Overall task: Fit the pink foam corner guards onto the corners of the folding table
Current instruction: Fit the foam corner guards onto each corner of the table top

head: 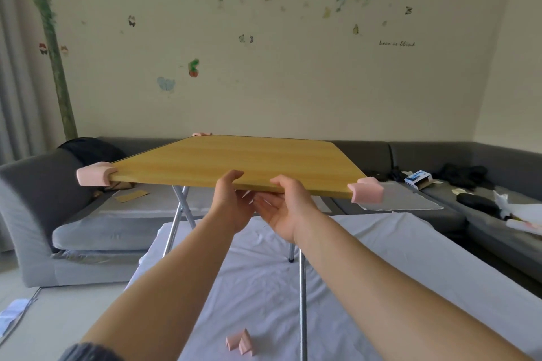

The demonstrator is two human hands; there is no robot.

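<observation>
The folding table [228,160] has a wooden top and metal legs, and it stands on a white sheet. Pink foam corner guards sit on its near left corner [94,174], near right corner [368,189] and far left corner [201,134]. The far right corner shows bare wood. A loose pink guard [241,344] lies on the sheet below. My left hand [230,202] and my right hand [286,205] both grip the table's near edge, thumbs on top and fingers underneath.
A grey corner sofa [38,208] wraps around behind and to the right, with a blue-and-white box [418,179], dark clothes and papers on its seat. The white sheet [264,287] covers the surface under the table. A table leg [302,296] stands close to my right arm.
</observation>
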